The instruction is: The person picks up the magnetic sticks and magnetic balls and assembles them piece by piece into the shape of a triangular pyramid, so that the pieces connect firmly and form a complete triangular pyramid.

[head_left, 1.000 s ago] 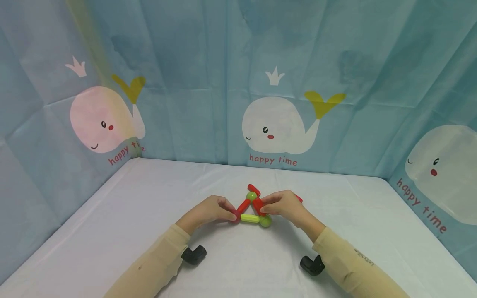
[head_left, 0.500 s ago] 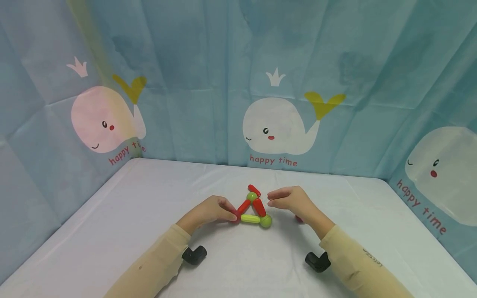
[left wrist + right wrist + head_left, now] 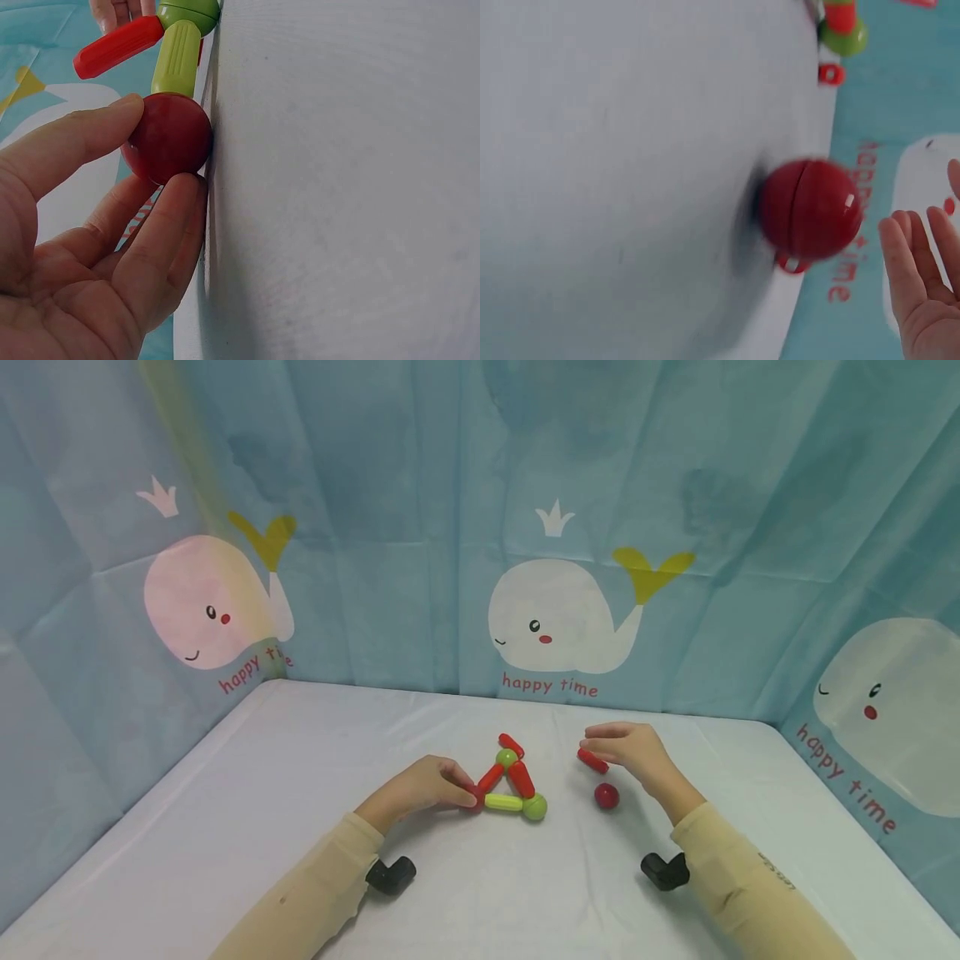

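My left hand (image 3: 420, 787) pinches a dark red ball (image 3: 166, 139) between thumb and fingers. This ball is one corner of a small triangle on the table. A yellow-green rod (image 3: 503, 802) joins it to a green ball (image 3: 535, 807) at the near right. Two red rods, left (image 3: 491, 777) and right (image 3: 522, 779), lead to a second green ball (image 3: 507, 759) at the top. In the head view, my right hand (image 3: 633, 753) hovers over a loose red rod (image 3: 593, 761), fingers fairly straight, holding nothing. A loose red ball (image 3: 607, 796) lies just nearer.
Another red rod (image 3: 512, 744) lies behind the top green ball; whether they touch I cannot tell. The white table (image 3: 337, 735) meets blue curtains (image 3: 390, 610) with whale prints at the back and sides. Black camera mounts (image 3: 392, 875) sit at both wrists.
My right hand has let go of the triangle's right red rod and moved right, over the loose red rod. The loose red ball has come into sight. My left hand stays put.
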Demonstrator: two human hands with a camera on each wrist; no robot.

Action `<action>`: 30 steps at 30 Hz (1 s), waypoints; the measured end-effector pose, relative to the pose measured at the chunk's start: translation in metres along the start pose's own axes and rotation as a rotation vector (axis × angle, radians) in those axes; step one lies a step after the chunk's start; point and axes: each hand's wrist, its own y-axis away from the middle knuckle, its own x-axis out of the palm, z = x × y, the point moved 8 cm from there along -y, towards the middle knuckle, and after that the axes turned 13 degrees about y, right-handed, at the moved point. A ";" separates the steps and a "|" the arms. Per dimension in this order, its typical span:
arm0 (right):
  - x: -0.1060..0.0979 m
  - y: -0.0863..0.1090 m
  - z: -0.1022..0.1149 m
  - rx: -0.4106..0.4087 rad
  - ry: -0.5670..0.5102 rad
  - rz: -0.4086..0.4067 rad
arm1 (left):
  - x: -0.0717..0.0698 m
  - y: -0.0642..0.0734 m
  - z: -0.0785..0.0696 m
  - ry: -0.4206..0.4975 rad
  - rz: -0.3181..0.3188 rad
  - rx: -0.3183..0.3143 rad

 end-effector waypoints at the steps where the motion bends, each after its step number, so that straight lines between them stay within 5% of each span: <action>1: -0.001 -0.001 -0.002 0.004 -0.006 0.000 | 0.000 0.000 0.000 0.002 0.001 0.001; 19: -0.004 -0.021 -0.041 0.108 0.047 0.031 | 0.001 -0.001 0.000 -0.022 -0.013 -0.001; 30: 0.001 -0.029 -0.046 0.153 0.129 0.048 | 0.001 -0.001 0.001 -0.017 -0.013 0.005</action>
